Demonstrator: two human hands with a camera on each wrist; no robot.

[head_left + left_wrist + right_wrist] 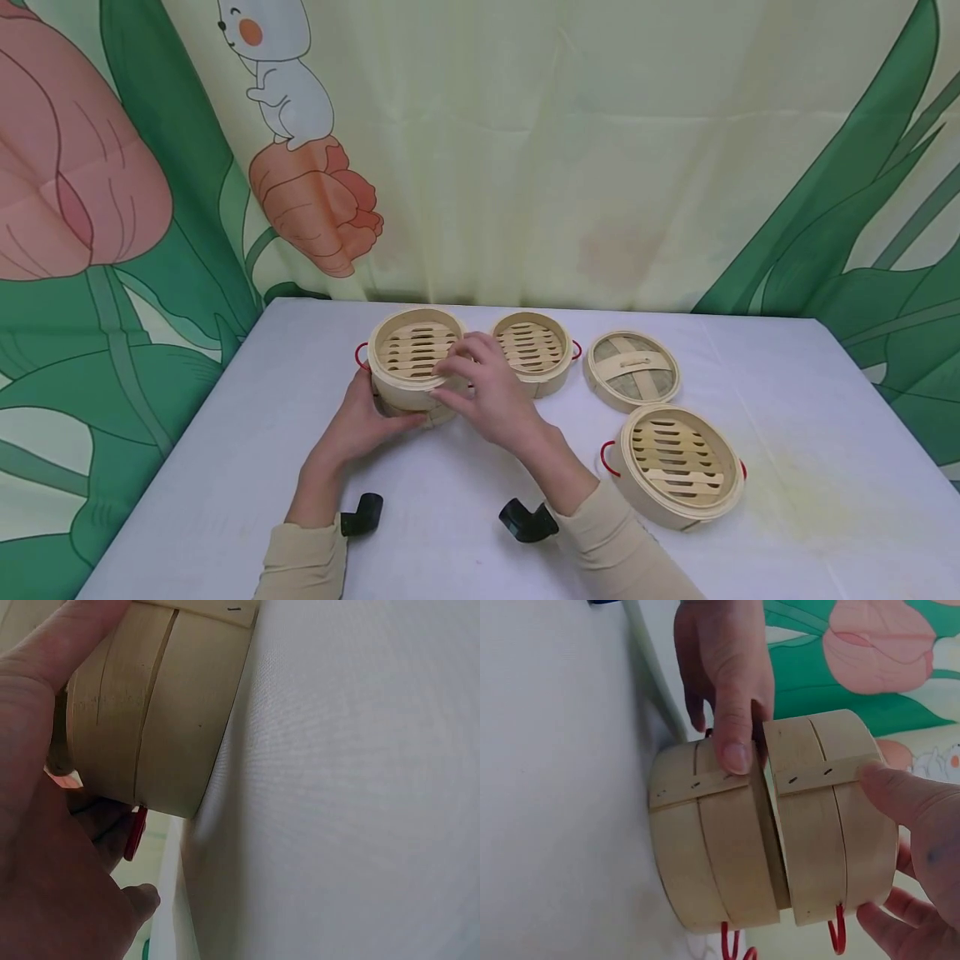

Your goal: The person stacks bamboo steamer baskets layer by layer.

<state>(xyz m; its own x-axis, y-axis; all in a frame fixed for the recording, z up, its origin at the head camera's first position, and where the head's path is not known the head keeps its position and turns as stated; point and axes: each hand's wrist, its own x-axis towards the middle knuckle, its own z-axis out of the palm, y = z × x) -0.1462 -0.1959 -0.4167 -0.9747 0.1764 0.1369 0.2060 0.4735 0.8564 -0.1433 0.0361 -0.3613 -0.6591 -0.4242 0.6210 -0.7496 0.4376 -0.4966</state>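
Two round bamboo steamer baskets stand one on the other at the table's back left. In the right wrist view, the upper steamer basket (821, 825) sits slightly askew, with a gap between it and the lower steamer basket (712, 847). My left hand (367, 423) grips the lower one, thumb along its near wall. At the upper basket's right rim, my right hand (491, 392) holds on with curved fingers and thumb. Slats show inside the upper basket, and a red handle (362, 357) sticks out at left. The lower basket's inside is hidden.
Right of the stack stands another slatted steamer basket (531, 346), partly behind my right hand. Beyond it lies a woven bamboo lid (632, 367). A larger-looking steamer basket (678, 462) with red handles stands nearer, by my right forearm. A printed curtain (525, 167) hangs behind the table.
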